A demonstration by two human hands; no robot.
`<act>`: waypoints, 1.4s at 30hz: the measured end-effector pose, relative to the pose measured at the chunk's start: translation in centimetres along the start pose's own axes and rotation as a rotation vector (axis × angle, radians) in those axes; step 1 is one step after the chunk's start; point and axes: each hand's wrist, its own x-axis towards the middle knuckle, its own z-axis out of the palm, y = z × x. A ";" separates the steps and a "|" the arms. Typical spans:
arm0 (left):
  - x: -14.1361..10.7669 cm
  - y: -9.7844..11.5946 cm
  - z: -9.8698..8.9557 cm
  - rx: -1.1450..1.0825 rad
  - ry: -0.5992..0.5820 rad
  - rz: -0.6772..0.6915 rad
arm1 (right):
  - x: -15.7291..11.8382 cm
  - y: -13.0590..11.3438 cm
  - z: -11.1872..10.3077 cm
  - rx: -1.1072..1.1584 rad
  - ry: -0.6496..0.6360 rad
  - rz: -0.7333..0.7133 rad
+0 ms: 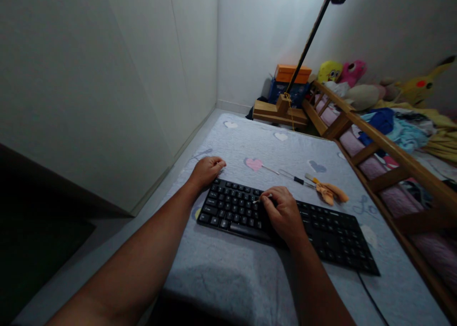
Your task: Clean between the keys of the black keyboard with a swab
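- The right hand's grip [282,207] is closed on a thin white stick [255,202], pinched between thumb and fingers; it looks like a cotton swab.
- The keyboard [232,204] lies at the centre of the frame, slanting down towards the lower right, with the stick's tip at its keys, left of the hand.
- I'd judge that the step in hand is close work with the tip around those keys. Whether it touches a key or the gap between two, I can't tell from here.
- To my eye, the next move calls for a light, steady pinch, with the tip kept low and the keyboard kept from sliding.
- The right forearm rises from the lower right of the frame, its hand bent over the keyboard's middle, palm down.
- The left hand [207,170] is loosely curled beside the keyboard's upper left corner, its arm reaching up from the lower left. I can't tell whether anything is inside it.
- Beyond the keyboard, right of centre, another thin stick [270,169], a black-handled tool [299,180] and an orange cloth [331,192] lie on the quilted cover [221,264].
- A cable [371,297] trails off at the lower right.
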 end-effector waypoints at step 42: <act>-0.1 -0.2 0.1 -0.022 0.002 -0.018 | 0.2 0.6 -1.0 -0.115 0.081 0.047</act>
